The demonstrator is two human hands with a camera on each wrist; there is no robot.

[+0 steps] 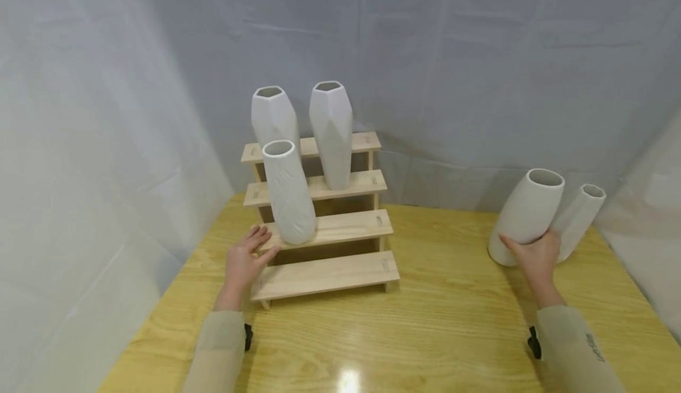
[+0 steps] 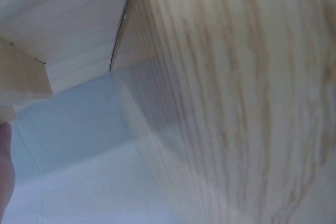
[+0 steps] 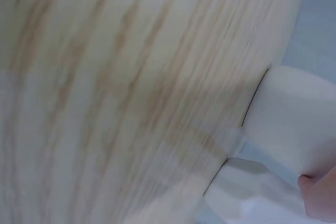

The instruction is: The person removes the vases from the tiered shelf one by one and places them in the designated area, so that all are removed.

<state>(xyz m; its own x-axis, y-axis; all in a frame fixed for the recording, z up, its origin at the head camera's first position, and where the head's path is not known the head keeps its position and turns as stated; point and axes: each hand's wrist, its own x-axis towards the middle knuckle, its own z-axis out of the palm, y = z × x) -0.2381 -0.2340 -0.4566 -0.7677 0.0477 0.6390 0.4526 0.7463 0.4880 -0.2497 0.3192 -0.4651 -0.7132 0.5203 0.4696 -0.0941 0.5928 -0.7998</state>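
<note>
- Left of centre, the left hand (image 1: 245, 263) is resting by the left end of the wooden stand (image 1: 326, 276), fingers loosely extended, thumb standing apart, and it isn't gripping any vase.
- Just right of it, the pale four-step stand is climbing toward the upper middle of the frame.
- Upper left of centre, a faceted vase (image 1: 272, 115) is showing its angular mouth, while its base is hiding behind a neighbour.
- In front, a carved vase (image 1: 289, 198) is standing on the second step from the bottom, wavy relief running over its white sides.
- Next along, a taller-looking angular vase (image 1: 331, 127) is sitting on the second step from the top, its broad planes narrowing downward.
- Now to the right side of the frame: the smooth vase (image 1: 527, 211) is standing on the wood-grained table (image 1: 452, 322), plain white, rounded, swelling through the body and drawing in toward a round mouth with a greyish inside.
- The right hand (image 1: 537, 258) is gripping it low down, thumb pressing the near side, fingers curling round its right.
- Beyond, at far right, a slim vase (image 1: 580, 221) is standing just beside, showing a narrow, many-sided rim.
</note>
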